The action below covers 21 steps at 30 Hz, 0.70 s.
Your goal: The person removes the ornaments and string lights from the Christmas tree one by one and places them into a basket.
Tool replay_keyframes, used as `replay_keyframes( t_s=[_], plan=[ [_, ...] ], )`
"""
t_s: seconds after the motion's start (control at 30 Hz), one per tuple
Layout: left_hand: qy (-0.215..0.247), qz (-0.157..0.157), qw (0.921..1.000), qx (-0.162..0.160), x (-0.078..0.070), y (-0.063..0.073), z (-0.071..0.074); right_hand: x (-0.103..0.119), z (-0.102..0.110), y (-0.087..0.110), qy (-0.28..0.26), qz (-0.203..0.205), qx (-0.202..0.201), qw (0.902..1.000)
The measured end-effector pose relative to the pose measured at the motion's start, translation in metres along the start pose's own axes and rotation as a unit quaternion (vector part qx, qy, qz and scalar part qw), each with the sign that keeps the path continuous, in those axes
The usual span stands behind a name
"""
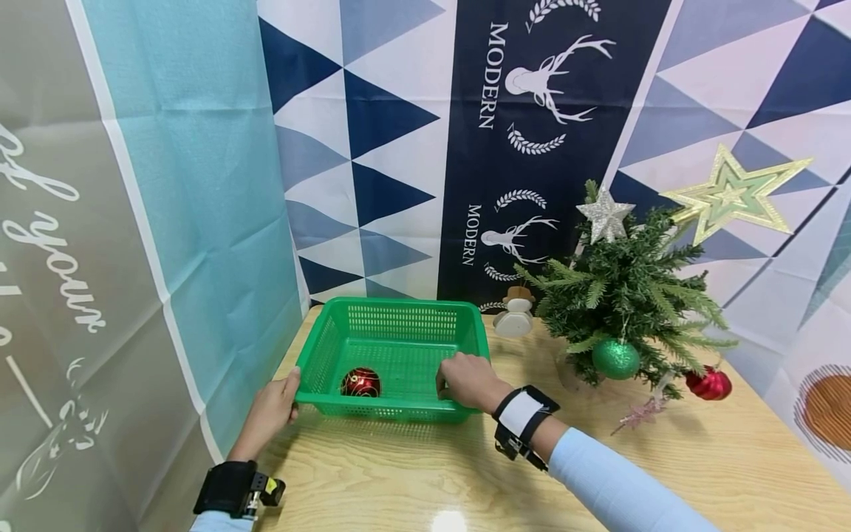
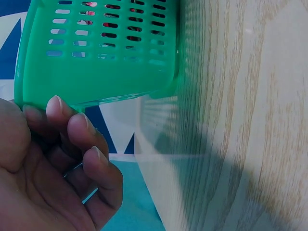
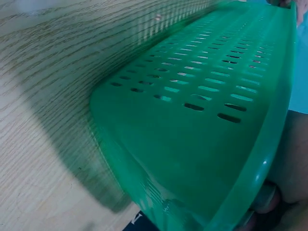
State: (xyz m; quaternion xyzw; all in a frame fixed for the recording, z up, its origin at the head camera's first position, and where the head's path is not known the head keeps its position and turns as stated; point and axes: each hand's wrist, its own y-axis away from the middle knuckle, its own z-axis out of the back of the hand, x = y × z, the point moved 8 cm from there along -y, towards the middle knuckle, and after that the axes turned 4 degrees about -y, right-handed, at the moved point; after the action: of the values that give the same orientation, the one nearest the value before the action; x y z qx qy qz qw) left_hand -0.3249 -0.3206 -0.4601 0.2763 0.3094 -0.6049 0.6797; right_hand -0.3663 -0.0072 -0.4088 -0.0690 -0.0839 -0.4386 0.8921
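A green plastic basket [image 1: 392, 406] with slotted walls is at the back left of the wooden table. Inside it, toward the front left, lies a red Christmas ball [image 1: 361, 382] with gold lines. My left hand [image 1: 271, 410] grips the basket's front left corner, thumb on the rim and fingers curled beneath it. My right hand [image 1: 470, 380] holds the rim near the front right corner, its curled fingers reaching inside. In the right wrist view, fingertips [image 3: 264, 198] show past the basket's rim, and most of that hand is hidden. Red shows through the slots in the left wrist view.
A small artificial Christmas tree [image 1: 625, 288] stands to the right, hung with a green ball [image 1: 616, 359], a red ornament [image 1: 709, 384] and stars. A snowman ornament [image 1: 514, 314] is between basket and tree. Patterned cloth [image 1: 392, 148] hangs behind the table and along the left.
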Motion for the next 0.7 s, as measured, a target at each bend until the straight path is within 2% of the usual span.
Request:
replay_keyframes(
  t_s=[0.1, 0.23, 0.3, 0.37, 0.43, 0.47, 0.57, 0.7],
  plan=[
    [-0.002, 0.0, 1.0, 0.002, 0.001, 0.0, -0.001, -0.001, 0.007, 0.0, 0.003, 0.013, -0.038, 0.9992],
    [-0.008, 0.0, 1.0, 0.004, 0.001, -0.001, -0.001, -0.008, 0.029, 0.0, 0.005, 0.005, -0.136, 0.9907],
    [-0.01, 0.001, 0.9999, 0.005, 0.001, -0.001, -0.001, -0.019, 0.044, 0.001, -0.01, -0.031, -0.19, 0.9812],
    [-0.008, 0.0, 0.9999, 0.006, 0.0, -0.002, -0.001, -0.035, 0.059, 0.005, -0.048, -0.091, -0.241, 0.965],
    [-0.004, 0.0, 0.9999, 0.009, 0.0, -0.002, -0.001, -0.054, 0.069, 0.009, -0.111, -0.158, -0.284, 0.9393],
    [-0.004, 0.001, 0.9999, 0.01, 0.0, -0.002, -0.001, -0.064, 0.073, 0.012, -0.146, -0.193, -0.303, 0.9216],
    [-0.003, 0.001, 0.9999, 0.011, 0.001, -0.001, 0.0, -0.091, 0.078, 0.019, -0.246, -0.273, -0.349, 0.8621],
    [-0.009, -0.001, 0.9999, 0.01, 0.0, 0.0, 0.0, -0.116, 0.074, 0.027, -0.363, -0.327, -0.383, 0.7835]
  ],
)
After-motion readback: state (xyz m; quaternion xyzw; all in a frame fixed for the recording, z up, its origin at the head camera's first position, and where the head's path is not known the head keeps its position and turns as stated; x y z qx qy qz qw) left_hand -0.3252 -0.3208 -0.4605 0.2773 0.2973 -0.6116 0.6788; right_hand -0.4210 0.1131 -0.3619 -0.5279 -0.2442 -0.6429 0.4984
